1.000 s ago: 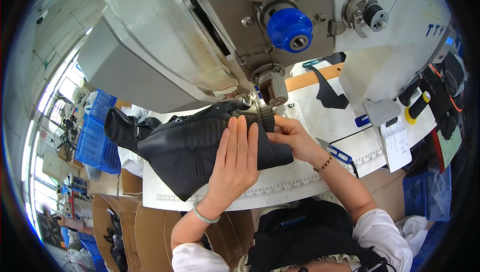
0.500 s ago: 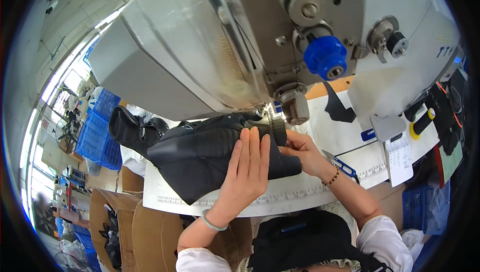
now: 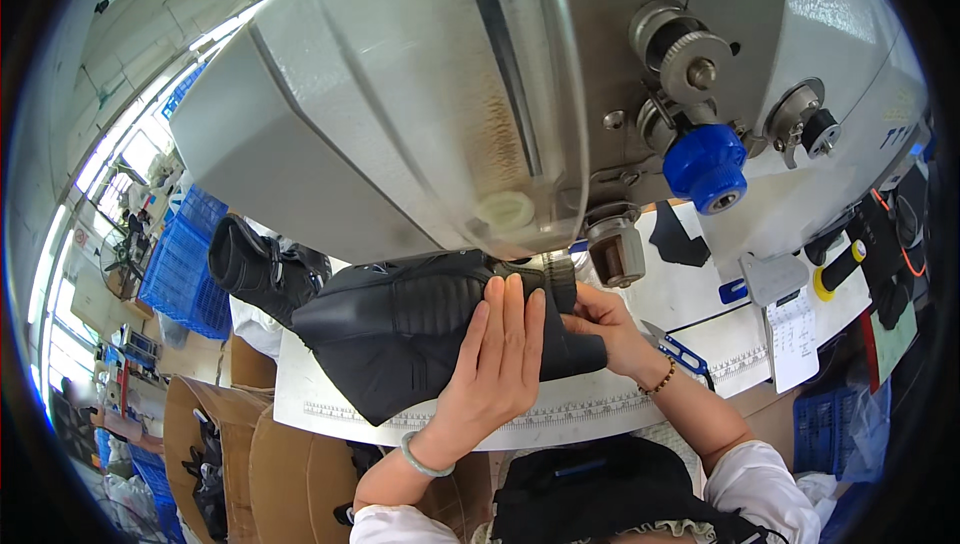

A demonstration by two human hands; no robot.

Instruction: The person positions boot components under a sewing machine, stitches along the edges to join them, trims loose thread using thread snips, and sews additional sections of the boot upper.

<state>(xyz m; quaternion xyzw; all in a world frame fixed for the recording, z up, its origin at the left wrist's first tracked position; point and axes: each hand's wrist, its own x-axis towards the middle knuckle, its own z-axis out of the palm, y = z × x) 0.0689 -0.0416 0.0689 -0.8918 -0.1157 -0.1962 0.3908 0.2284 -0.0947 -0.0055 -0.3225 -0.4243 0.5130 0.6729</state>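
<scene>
One black boot piece point(image 3: 420, 329) lies long from 9 to 3 o'clock. The left hand point(image 3: 490, 364) presses flat, fingers together. The right hand point(image 3: 600, 329) pinches its edge under one big grey sewing machine point(image 3: 480, 94).

The left hand point(image 3: 497, 354) is lying flat, palm down, fingers extended and held together, forearm rising from the lower edge. The right hand point(image 3: 603, 322) is curling inward, fingertips pinching beside the left fingertips.

Bright windows point(image 3: 70, 244) along the wall at nine o'clock, daylight pouring in, blue plastic crates point(image 3: 180, 264) stacked below them, brown cardboard boxes point(image 3: 250, 454) on the floor at seven o'clock, white surface point(image 3: 320, 404) with a ruled front edge, pale ceiling at eleven o'clock.
</scene>
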